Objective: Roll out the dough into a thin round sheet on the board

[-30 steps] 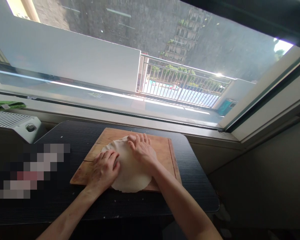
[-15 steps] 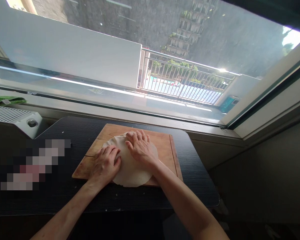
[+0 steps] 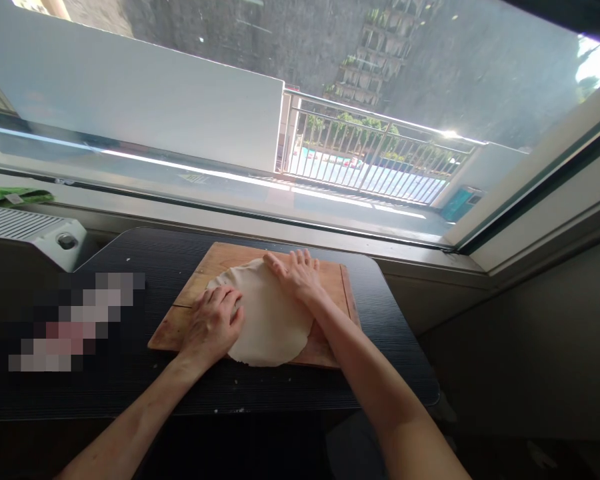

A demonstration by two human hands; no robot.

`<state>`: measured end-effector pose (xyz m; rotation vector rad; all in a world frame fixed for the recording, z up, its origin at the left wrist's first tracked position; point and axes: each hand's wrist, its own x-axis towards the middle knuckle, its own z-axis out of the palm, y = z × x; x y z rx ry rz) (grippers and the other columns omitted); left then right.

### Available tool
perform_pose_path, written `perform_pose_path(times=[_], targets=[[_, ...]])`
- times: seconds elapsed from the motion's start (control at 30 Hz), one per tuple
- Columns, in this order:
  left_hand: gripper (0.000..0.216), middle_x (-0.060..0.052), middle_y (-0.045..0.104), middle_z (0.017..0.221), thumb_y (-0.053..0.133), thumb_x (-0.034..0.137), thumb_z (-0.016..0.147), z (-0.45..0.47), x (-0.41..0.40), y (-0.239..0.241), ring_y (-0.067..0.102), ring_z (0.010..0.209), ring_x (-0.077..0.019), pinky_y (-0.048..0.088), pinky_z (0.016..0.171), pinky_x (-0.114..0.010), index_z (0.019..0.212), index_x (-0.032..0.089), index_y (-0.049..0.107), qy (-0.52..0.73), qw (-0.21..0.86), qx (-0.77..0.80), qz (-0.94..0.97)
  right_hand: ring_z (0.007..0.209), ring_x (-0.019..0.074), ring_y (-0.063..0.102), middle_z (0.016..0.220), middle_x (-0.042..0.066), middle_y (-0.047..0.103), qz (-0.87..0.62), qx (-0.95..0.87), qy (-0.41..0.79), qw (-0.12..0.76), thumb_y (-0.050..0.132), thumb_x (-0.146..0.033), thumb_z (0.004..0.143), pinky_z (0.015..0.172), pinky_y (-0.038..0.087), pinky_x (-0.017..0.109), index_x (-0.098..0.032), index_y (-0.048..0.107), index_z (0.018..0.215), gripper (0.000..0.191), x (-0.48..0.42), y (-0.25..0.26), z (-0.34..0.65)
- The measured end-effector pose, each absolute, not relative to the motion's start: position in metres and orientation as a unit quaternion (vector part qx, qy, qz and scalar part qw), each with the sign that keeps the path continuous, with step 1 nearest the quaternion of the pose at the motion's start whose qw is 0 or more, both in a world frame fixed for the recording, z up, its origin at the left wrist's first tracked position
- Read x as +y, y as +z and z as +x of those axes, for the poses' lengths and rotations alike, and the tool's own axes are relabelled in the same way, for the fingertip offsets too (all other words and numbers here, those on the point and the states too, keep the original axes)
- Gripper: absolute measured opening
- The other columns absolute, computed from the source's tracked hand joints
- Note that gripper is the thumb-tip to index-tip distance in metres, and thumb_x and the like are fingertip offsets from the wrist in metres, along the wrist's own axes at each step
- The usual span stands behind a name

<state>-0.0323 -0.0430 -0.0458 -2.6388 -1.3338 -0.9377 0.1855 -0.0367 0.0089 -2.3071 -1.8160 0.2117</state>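
Note:
A thin round sheet of dough (image 3: 270, 320) lies on a wooden cutting board (image 3: 180, 327), its near edge reaching the front of the board. At the dough's left edge, my left hand (image 3: 213, 320) is closed, with fingers curled and thumb close to them around that edge. What lies under its fingertips is partly hidden. My right hand (image 3: 300, 275) is open and rests flat on the upper right edge of the dough, its fingers extended over onto the board.
The board sits on a black table (image 3: 390, 347) with small white specks. A white radiator (image 3: 55, 233) and a green cloth (image 3: 15, 195) are at the left. A large window stands behind the table. A blurred patch covers something on the table's left side.
My right hand has slid from the dough's upper middle to its upper right edge, uncovering more of the sheet. My left hand keeps its place at the left edge.

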Motion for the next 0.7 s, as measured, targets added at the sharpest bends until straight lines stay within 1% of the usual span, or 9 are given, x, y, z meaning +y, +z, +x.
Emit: perform_pose_path(times=[0.07, 0.13, 0.2, 0.27, 0.37, 0.43, 0.57, 0.63, 0.7], targets=[[0.023, -0.011, 0.066, 0.108, 0.048, 0.025, 0.090, -0.032, -0.043, -0.046, 0.059, 0.104, -0.0287, 0.043, 0.098, -0.046, 0.103, 0.018, 0.065, -0.301, 0.018, -0.428, -0.852, 0.150, 0.0357, 0.015, 0.158, 0.013, 0.033, -0.810, -0.578, 0.082, 0.059, 0.031, -0.056, 0.100, 0.116, 0.018, 0.060, -0.023, 0.049, 0.142, 0.057, -0.028, 0.017, 0.210], [0.023, -0.010, 0.066, 0.108, 0.049, 0.025, 0.089, -0.033, -0.043, -0.047, 0.059, 0.105, -0.0286, 0.043, 0.099, -0.046, 0.103, 0.018, 0.065, -0.300, 0.017, -0.424, -0.855, 0.149, 0.0373, 0.016, 0.158, 0.011, 0.034, -0.818, -0.567, 0.088, 0.036, 0.033, -0.053, 0.100, 0.114, 0.020, 0.062, -0.026, 0.053, 0.138, 0.051, -0.025, 0.021, 0.221], [0.023, -0.010, 0.066, 0.108, 0.049, 0.025, 0.089, -0.033, -0.043, -0.047, 0.059, 0.104, -0.0286, 0.043, 0.098, -0.046, 0.104, 0.017, 0.065, -0.301, 0.018, -0.420, -0.856, 0.150, 0.0355, 0.016, 0.160, 0.012, 0.031, -0.815, -0.568, 0.097, 0.053, 0.027, -0.054, 0.101, 0.115, 0.020, 0.060, -0.023, 0.048, 0.144, 0.056, -0.028, 0.017, 0.209], [0.023, -0.010, 0.066, 0.108, 0.049, 0.026, 0.090, -0.033, -0.043, -0.047, 0.059, 0.104, -0.0287, 0.044, 0.097, -0.046, 0.104, 0.018, 0.064, -0.300, 0.021, -0.420, -0.856, 0.152, 0.0310, 0.013, 0.161, 0.012, 0.029, -0.788, -0.602, 0.093, 0.092, 0.021, -0.056, 0.101, 0.119, 0.017, 0.054, -0.019, 0.037, 0.151, 0.064, -0.036, 0.008, 0.185], [0.022, -0.010, 0.067, 0.110, 0.048, 0.027, 0.090, -0.033, -0.043, -0.047, 0.059, 0.104, -0.0287, 0.045, 0.096, -0.046, 0.103, 0.019, 0.065, -0.297, 0.025, -0.428, -0.853, 0.153, 0.0275, 0.007, 0.162, 0.011, 0.027, -0.756, -0.640, 0.080, 0.112, 0.021, -0.059, 0.101, 0.121, 0.011, 0.050, -0.018, 0.029, 0.155, 0.068, -0.041, 0.002, 0.167], [0.023, -0.010, 0.067, 0.110, 0.047, 0.027, 0.091, -0.033, -0.043, -0.047, 0.058, 0.105, -0.0286, 0.045, 0.097, -0.046, 0.103, 0.019, 0.065, -0.298, 0.027, -0.430, -0.852, 0.152, 0.0304, 0.009, 0.161, 0.013, 0.028, -0.785, -0.606, 0.089, 0.089, 0.020, -0.058, 0.101, 0.119, 0.013, 0.053, -0.017, 0.032, 0.153, 0.067, -0.038, 0.009, 0.179], [0.024, -0.011, 0.067, 0.109, 0.047, 0.026, 0.090, -0.033, -0.042, -0.046, 0.059, 0.106, -0.0286, 0.044, 0.099, -0.046, 0.104, 0.017, 0.065, -0.296, 0.024, -0.424, -0.855, 0.148, 0.0376, 0.019, 0.155, 0.015, 0.038, -0.819, -0.562, 0.113, 0.017, 0.031, -0.053, 0.100, 0.113, 0.021, 0.061, -0.023, 0.049, 0.142, 0.054, -0.029, 0.026, 0.211], [0.024, -0.011, 0.067, 0.110, 0.047, 0.026, 0.090, -0.033, -0.042, -0.045, 0.059, 0.106, -0.0287, 0.045, 0.099, -0.046, 0.104, 0.018, 0.065, -0.295, 0.020, -0.426, -0.855, 0.148, 0.0361, 0.021, 0.156, 0.015, 0.036, -0.815, -0.564, 0.124, 0.040, 0.027, -0.054, 0.100, 0.113, 0.022, 0.059, -0.022, 0.045, 0.145, 0.058, -0.031, 0.022, 0.205], [0.024, -0.011, 0.067, 0.110, 0.048, 0.026, 0.089, -0.033, -0.044, -0.045, 0.059, 0.106, -0.0292, 0.045, 0.097, -0.046, 0.104, 0.019, 0.065, -0.294, 0.016, -0.431, -0.853, 0.150, 0.0321, 0.018, 0.159, 0.014, 0.032, -0.789, -0.595, 0.121, 0.091, 0.020, -0.056, 0.101, 0.117, 0.019, 0.055, -0.020, 0.037, 0.150, 0.064, -0.034, 0.013, 0.188]])
